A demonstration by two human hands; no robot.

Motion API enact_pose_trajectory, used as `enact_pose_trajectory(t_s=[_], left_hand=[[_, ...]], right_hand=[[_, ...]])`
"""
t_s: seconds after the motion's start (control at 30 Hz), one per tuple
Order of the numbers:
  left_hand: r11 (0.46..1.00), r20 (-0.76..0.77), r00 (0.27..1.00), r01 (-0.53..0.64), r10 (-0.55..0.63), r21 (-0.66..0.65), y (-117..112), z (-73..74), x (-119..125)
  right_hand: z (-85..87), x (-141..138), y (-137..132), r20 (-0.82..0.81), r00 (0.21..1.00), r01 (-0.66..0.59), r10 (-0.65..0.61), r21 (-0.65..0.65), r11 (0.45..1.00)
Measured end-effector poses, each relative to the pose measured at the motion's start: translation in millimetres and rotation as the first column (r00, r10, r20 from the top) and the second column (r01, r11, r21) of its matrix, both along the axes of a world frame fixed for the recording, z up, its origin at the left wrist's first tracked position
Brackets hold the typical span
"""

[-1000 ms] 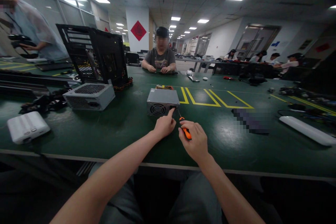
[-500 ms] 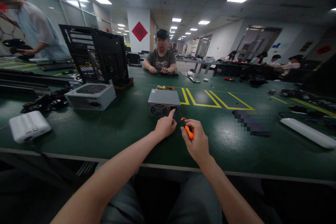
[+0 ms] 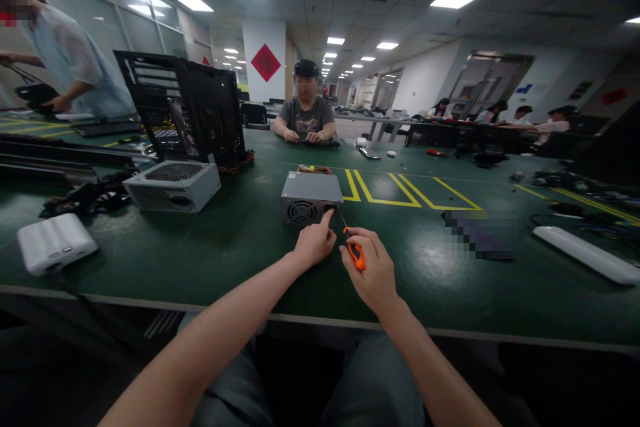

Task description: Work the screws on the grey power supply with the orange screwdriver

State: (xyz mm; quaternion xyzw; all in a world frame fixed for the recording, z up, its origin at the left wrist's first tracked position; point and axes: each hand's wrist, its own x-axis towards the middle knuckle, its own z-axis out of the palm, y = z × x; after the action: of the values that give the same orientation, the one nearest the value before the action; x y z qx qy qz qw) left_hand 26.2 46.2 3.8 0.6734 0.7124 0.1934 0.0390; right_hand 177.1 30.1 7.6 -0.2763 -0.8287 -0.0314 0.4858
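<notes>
A grey power supply box (image 3: 310, 195) with a round fan grille lies on the green table (image 3: 240, 247) in front of me. My left hand (image 3: 314, 244) is curled, its forefinger stretched out and touching the box's near right corner. My right hand (image 3: 371, 270) is closed round an orange-handled screwdriver (image 3: 355, 254). Its thin shaft points up and left toward that same corner of the box.
A second power supply (image 3: 173, 185) and an open black computer case (image 3: 185, 107) stand at the left. A white block (image 3: 56, 243) lies near the left edge, a white bar (image 3: 585, 252) at the right. Yellow lines (image 3: 400, 190) mark the table. One person (image 3: 306, 113) sits opposite, another (image 3: 65, 67) stands far left.
My hands stay at the box's corner; the right hand has turned the screwdriver slightly. The person at the far left has shifted the dark object in their hands.
</notes>
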Motion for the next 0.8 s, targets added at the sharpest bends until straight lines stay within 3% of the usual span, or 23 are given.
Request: enact_pose_trajectory(t_s=[0.17, 0.33, 0.53, 0.8], left_hand=[[1.000, 0.008, 1.000, 0.000, 0.000, 0.021, -0.4, 0.0, 0.2], [1.000, 0.009, 1.000, -0.009, 0.009, -0.007, -1.9, 2.8, 0.8], [1.000, 0.002, 1.000, -0.012, 0.012, -0.011, -1.9, 3.9, 0.1], [1.000, 0.007, 1.000, -0.002, 0.002, 0.012, 0.8, -1.3, -0.1]], right_hand=[[-0.2, 1.8, 0.9, -0.101, 0.986, 0.129, -0.130, -0.012, 0.992], [-1.5, 3.3, 2.2, -0.042, 0.973, 0.228, -0.227, 0.017, 0.973], [-2.9, 2.1, 2.8, -0.025, 0.986, 0.163, -0.163, 0.034, 0.986], [1.7, 0.4, -2.5, 0.142, 0.982, 0.114, -0.123, 0.071, 0.991]])
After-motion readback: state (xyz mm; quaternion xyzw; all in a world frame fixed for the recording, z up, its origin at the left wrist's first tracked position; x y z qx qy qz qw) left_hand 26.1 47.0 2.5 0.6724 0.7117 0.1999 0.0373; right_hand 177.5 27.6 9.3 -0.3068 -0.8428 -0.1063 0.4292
